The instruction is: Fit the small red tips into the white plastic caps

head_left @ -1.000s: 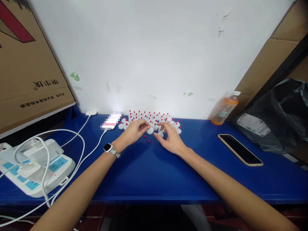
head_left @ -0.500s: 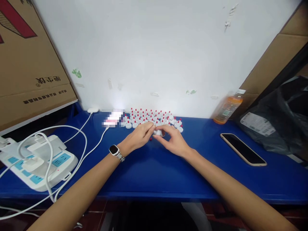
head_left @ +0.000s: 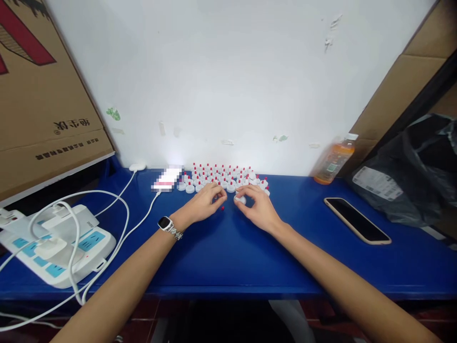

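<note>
Left hand: the left hand (head_left: 203,204), a smartwatch (head_left: 165,222) on its wrist, rests on the blue counter (head_left: 228,257) with fingers curled together; whether they pinch anything is too small to tell.
Right hand: the right hand (head_left: 257,207) has its fingertips closed around a small white cap (head_left: 240,199), just above the counter.
Loose piece: one tiny red bead (head_left: 222,208) lies on the counter between the two hands.
Caps: rows of white caps with red tips (head_left: 223,175) stand against the wall, just beyond both hands.
Left side: a white power strip (head_left: 53,243) with looping white cables (head_left: 117,209).
Right side: a dark phone (head_left: 357,221) lies flat; an orange drink bottle (head_left: 333,160) stands near the wall.
</note>
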The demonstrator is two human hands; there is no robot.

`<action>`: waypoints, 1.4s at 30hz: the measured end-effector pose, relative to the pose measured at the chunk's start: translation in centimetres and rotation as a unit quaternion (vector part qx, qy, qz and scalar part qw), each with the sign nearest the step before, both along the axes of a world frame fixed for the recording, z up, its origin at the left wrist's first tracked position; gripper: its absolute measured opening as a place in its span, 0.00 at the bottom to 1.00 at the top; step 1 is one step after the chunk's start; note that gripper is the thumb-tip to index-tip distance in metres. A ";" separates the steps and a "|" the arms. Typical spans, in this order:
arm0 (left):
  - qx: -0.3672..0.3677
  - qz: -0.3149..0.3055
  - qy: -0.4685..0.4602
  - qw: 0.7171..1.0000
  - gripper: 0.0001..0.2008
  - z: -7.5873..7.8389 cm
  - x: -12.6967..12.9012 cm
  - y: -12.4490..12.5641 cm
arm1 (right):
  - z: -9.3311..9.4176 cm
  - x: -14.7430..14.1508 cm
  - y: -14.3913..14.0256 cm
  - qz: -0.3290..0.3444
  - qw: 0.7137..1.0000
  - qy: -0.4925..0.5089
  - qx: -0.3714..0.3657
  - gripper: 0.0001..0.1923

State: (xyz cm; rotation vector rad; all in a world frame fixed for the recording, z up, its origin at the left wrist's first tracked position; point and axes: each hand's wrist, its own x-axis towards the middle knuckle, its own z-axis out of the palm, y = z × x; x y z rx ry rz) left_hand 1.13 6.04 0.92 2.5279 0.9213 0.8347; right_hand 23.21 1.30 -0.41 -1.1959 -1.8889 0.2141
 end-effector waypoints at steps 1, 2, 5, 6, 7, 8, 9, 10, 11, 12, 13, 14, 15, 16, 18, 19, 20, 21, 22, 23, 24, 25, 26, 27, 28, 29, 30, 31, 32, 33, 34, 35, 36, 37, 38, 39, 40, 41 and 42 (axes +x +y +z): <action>0.013 0.000 0.024 1.000 0.12 -0.2 -0.2 0.0 | -0.2 -0.1 0.0 0.000 1.000 -0.003 0.001 0.03; 0.021 0.009 0.043 0.999 0.13 -0.4 -0.3 0.0 | -0.4 -0.1 0.0 0.005 1.000 -0.008 -0.006 0.04; 0.025 0.033 0.072 0.997 0.14 -0.6 -0.9 -0.2 | -0.8 0.0 0.1 0.047 0.996 -0.019 -0.070 0.04; 0.022 0.033 0.073 0.997 0.15 -0.6 -1.0 -0.3 | -0.9 0.1 0.3 0.058 0.994 -0.018 -0.089 0.05; 0.016 0.028 0.074 0.997 0.17 -0.5 -1.0 -0.4 | -1.0 0.2 0.5 0.060 0.993 -0.015 -0.101 0.05; 0.011 0.024 0.076 0.997 0.19 -0.6 -1.0 -0.5 | -1.1 0.3 0.7 0.054 0.993 -0.010 -0.106 0.05; 0.006 0.021 0.080 0.997 0.22 -0.6 -1.0 -0.6 | -1.2 0.4 1.0 0.042 0.993 -0.004 -0.107 0.06; -0.001 0.023 0.085 0.996 0.24 -0.7 -1.0 -0.7 | -1.2 0.5 1.2 0.029 0.994 0.002 -0.105 0.07; -0.009 0.028 0.090 0.995 0.25 -0.8 -1.0 -0.7 | -1.3 0.6 1.5 0.015 0.995 0.007 -0.100 0.08; -0.016 0.036 0.094 0.995 0.25 -0.9 -1.0 -0.6 | -1.4 0.7 1.7 0.002 0.995 0.011 -0.094 0.08; -0.025 0.042 0.096 0.994 0.24 -1.1 -1.0 -0.4 | -1.5 0.8 1.9 -0.007 0.996 0.015 -0.090 0.09; -0.033 0.045 0.097 0.994 0.23 -1.3 -1.0 -0.3 | -1.6 0.8 2.1 -0.014 0.996 0.020 -0.087 0.09; -0.041 0.046 0.098 0.993 0.21 -1.5 -1.0 -0.1 | -1.7 0.9 2.3 -0.017 0.996 0.024 -0.085 0.09; -0.045 0.044 0.099 0.993 0.19 -1.7 -1.0 0.1 | -1.7 0.9 2.4 -0.020 0.996 0.028 -0.084 0.09; -0.046 0.041 0.097 0.993 0.16 -2.0 -1.0 0.4 | -1.7 0.8 2.6 -0.023 0.996 0.035 -0.085 0.08; -0.045 0.044 0.092 0.994 0.14 -2.1 -0.9 0.5 | -1.7 0.7 2.7 -0.026 0.995 0.037 -0.085 0.07; -0.044 0.048 0.086 0.994 0.13 -2.1 -0.8 0.5 | -1.7 0.7 2.7 -0.028 0.995 0.039 -0.086 0.07; -0.044 0.055 0.080 0.994 0.12 -2.2 -0.7 0.4 | -1.6 0.6 2.6 -0.028 0.995 0.043 -0.087 0.07; -0.046 0.066 0.075 0.994 0.11 -2.2 -0.6 0.3 | -1.5 0.6 2.6 -0.028 0.995 0.046 -0.089 0.07; -0.048 0.078 0.071 0.993 0.11 -2.2 -0.5 0.2 | -1.3 0.6 2.5 -0.028 0.995 0.046 -0.088 0.08; -0.051 0.088 0.068 0.993 0.11 -2.3 -0.4 0.1 | -1.1 0.7 2.5 -0.029 0.995 0.044 -0.083 0.09; -0.051 0.097 0.065 0.992 0.13 -2.4 -0.3 0.0 | -0.8 0.7 2.6 -0.030 0.996 0.036 -0.075 0.10; -0.050 0.102 0.062 0.992 0.14 -2.5 -0.2 -0.1 | -0.4 0.8 2.8 -0.033 0.997 0.023 -0.064 0.11; -0.049 0.103 0.059 0.992 0.14 -2.6 -0.1 -0.2 | 0.0 0.8 3.1 -0.039 0.998 0.005 -0.052 0.12; -0.045 0.099 0.056 0.992 0.14 -2.8 0.0 -0.3 | 0.5 0.7 3.5 -0.048 0.998 -0.018 -0.041 0.13; -0.041 0.095 0.054 0.993 0.14 -2.9 0.1 -0.3 | 1.0 0.6 4.1 -0.058 0.997 -0.043 -0.037 0.13; -0.035 0.091 0.053 0.994 0.13 -3.0 0.2 -0.4 | 1.4 0.3 4.7 -0.069 0.994 -0.073 -0.040 0.13; -0.030 0.087 0.052 0.994 0.11 -3.1 0.3 -0.4 | 1.9 0.0 5.4 -0.081 0.990 -0.105 -0.050 0.13; -0.026 0.082 0.052 0.995 0.10 -3.1 0.4 -0.5 | 2.3 -0.5 5.9 -0.095 0.984 -0.136 -0.064 0.13; -0.022 0.079 0.050 0.995 0.09 -3.1 0.5 -0.5 | 2.6 -1.0 6.4 -0.108 0.977 -0.164 -0.079 0.13; -0.019 0.077 0.048 0.996 0.08 -3.0 0.6 -0.6 | 2.9 -1.5 6.8 -0.119 0.971 -0.187 -0.089 0.13; -0.016 0.076 0.046 0.996 0.08 -2.9 0.6 -0.6 | 3.1 -2.0 7.1 -0.131 0.966 -0.204 -0.094 0.12; -0.011 0.075 0.045 0.996 0.07 -2.8 0.6 -0.7 | 3.3 -2.5 7.2 -0.142 0.961 -0.216 -0.097 0.12; -0.006 0.076 0.044 0.996 0.07 -2.7 0.6 -0.7 | 3.3 -3.0 7.4 -0.150 0.958 -0.224 -0.098 0.11; -0.001 0.075 0.044 0.996 0.07 -2.7 0.6 -0.7 | 3.4 -3.3 7.4 -0.156 0.956 -0.229 -0.099 0.11; 0.003 0.073 0.044 0.996 0.07 -2.6 0.6 -0.6 | 3.4 -3.6 7.5 -0.162 0.954 -0.232 -0.102 0.10; 0.004 0.070 0.045 0.997 0.07 -2.6 0.5 -0.6 | 3.4 -3.8 7.6 -0.166 0.952 -0.233 -0.105 0.09; 0.002 0.067 0.044 0.997 0.07 -2.6 0.5 -0.4 | 3.4 -3.8 7.7 -0.169 0.952 -0.233 -0.107 0.09; -0.003 0.066 0.042 0.997 0.06 -2.6 0.4 -0.2 | 3.4 -3.9 7.8 -0.169 0.952 -0.231 -0.104 0.09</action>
